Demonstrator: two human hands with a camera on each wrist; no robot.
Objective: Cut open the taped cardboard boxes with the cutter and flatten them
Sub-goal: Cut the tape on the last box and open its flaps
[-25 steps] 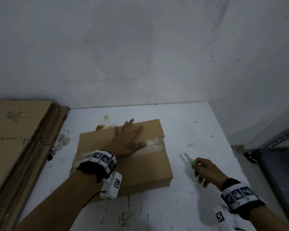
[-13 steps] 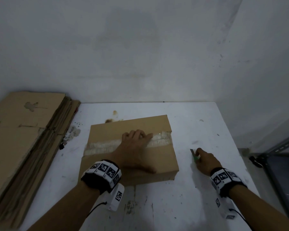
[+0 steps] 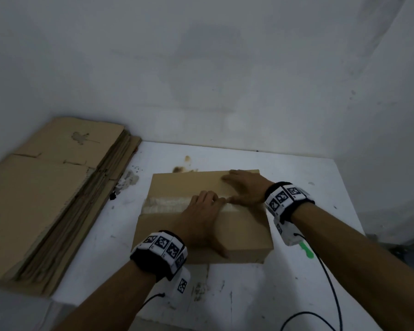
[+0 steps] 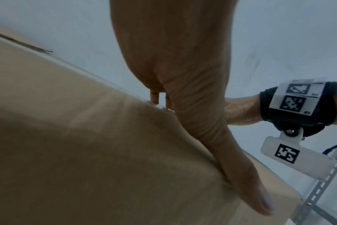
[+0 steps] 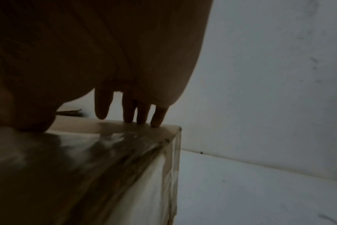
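Observation:
A brown cardboard box [image 3: 244, 235] lies flat on the white table [image 3: 308, 283], with a strip of clear tape [image 3: 163, 204] across its top. My left hand [image 3: 201, 218] is on the near half, its fingers [image 4: 154, 97] curled down into the taped seam and the thumb stretched along the cardboard towards the front edge. My right hand [image 3: 246, 187] lies flat on the far half, and its straight fingertips [image 5: 158, 117] touch the top near the far right corner. The green cutter [image 3: 306, 250] lies on the table just right of the box, with no hand on it.
A tall stack of flattened cardboard [image 3: 46, 192] fills the left side beside the table. Grey walls close the back and the right. A metal shelf [image 3: 411, 244] stands beyond the right table edge. A black cable [image 3: 330, 295] trails from my right wrist.
My right hand has laid the cutter down on the table and moved onto the far half of the box. My left hand's fingers went from spread flat to curled at the seam.

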